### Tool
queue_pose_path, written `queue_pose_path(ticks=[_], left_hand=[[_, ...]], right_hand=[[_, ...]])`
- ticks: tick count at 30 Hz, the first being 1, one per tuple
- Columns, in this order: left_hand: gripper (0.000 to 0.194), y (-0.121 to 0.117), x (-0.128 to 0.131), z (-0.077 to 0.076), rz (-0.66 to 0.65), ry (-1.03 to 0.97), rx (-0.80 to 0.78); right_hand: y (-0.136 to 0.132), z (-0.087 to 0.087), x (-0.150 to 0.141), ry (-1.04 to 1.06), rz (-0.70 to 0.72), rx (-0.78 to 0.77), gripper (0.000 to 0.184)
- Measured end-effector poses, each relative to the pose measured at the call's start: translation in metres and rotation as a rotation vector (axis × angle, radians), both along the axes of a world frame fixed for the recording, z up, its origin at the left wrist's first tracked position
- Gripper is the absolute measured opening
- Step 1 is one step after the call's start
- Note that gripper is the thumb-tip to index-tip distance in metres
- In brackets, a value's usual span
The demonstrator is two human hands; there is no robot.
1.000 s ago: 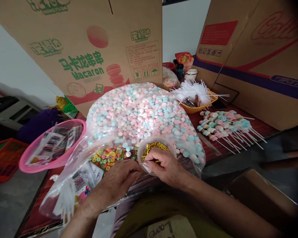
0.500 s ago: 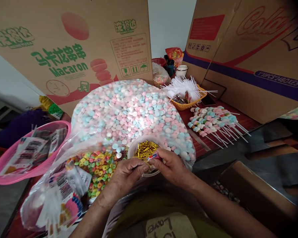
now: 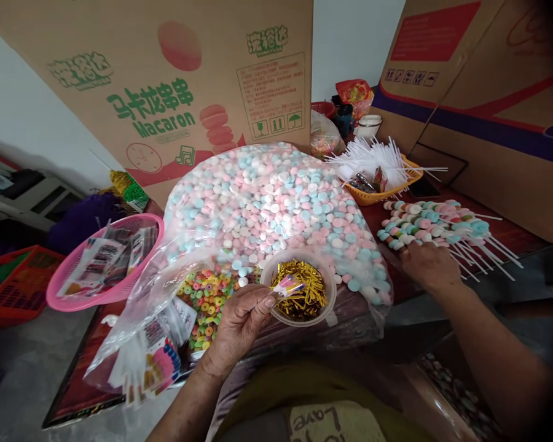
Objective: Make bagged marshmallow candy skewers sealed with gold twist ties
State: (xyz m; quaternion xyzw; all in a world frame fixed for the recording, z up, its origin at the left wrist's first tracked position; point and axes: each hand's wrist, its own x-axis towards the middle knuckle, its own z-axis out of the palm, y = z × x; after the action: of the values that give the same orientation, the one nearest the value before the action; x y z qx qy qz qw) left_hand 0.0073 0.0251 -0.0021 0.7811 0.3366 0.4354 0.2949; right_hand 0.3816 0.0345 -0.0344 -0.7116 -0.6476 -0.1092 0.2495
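Observation:
My left hand (image 3: 246, 316) is closed, pinching a small clear printed plastic bag (image 3: 289, 286) between thumb and fingers. The bag hangs over a round plastic tub (image 3: 330, 301) filled with gold twist ties (image 3: 306, 294). Over at the right, my right hand (image 3: 431, 265) is at the near edge of a pile of candy skewers (image 3: 435, 222), strung with pastel candies on white sticks. Its fingers are bent together, and whatever lies between them is hidden. Left of the tub are colourful ring candies (image 3: 205, 298) in clear plastic.
A large clear bag of pastel candies (image 3: 267, 202) fills the middle. Printed bags lie in a pink basket (image 3: 154, 230); more printed bags (image 3: 159, 350) lie in front. White sticks (image 3: 373, 161) fill a yellow basket (image 3: 410, 178). Cardboard boxes (image 3: 221, 55) (image 3: 502, 153) stand behind.
My right hand has let go of the small bag and moved right to the candy skewers. My left hand keeps the bag over the tub. The view has turned left.

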Motion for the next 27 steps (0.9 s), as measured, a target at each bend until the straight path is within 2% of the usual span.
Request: queue_pose_path(ticks=[2,9,12,14,16,19,21,24,27], left_hand=[[0.015,-0.001,-0.006,0.001,0.008,0.002,0.035],[0.018,-0.002,-0.02,0.009,0.016,0.1,0.154],[0.02,0.001,-0.02,0.009,-0.012,0.137,0.195],[0.021,0.002,-0.02,0.008,-0.023,0.153,0.208],[0.022,0.002,-0.021,0.007,-0.019,0.162,0.206],[0.021,0.001,-0.023,0.006,-0.013,0.169,0.197],[0.019,0.002,-0.024,0.007,-0.022,0.179,0.19],[0.017,0.003,-0.021,0.01,-0.018,0.182,0.192],[0.016,0.003,-0.019,0.013,-0.013,0.191,0.194]], right_hand=[[-0.003,-0.006,0.014,-0.066,-0.066,-0.022,0.039],[-0.028,-0.029,0.026,-0.194,-0.184,-0.076,0.03],[-0.029,-0.038,0.034,-0.197,-0.162,-0.085,0.029],[-0.026,-0.036,0.038,-0.184,-0.112,-0.078,0.027],[-0.025,-0.027,0.04,-0.157,-0.047,-0.061,0.025],[-0.03,-0.002,0.028,-0.084,0.058,0.008,0.014],[-0.037,0.018,0.008,-0.009,0.223,0.096,0.008],[-0.046,0.047,-0.03,-0.059,0.518,0.194,0.02],[-0.046,0.07,-0.06,-0.186,0.616,0.226,0.027]])
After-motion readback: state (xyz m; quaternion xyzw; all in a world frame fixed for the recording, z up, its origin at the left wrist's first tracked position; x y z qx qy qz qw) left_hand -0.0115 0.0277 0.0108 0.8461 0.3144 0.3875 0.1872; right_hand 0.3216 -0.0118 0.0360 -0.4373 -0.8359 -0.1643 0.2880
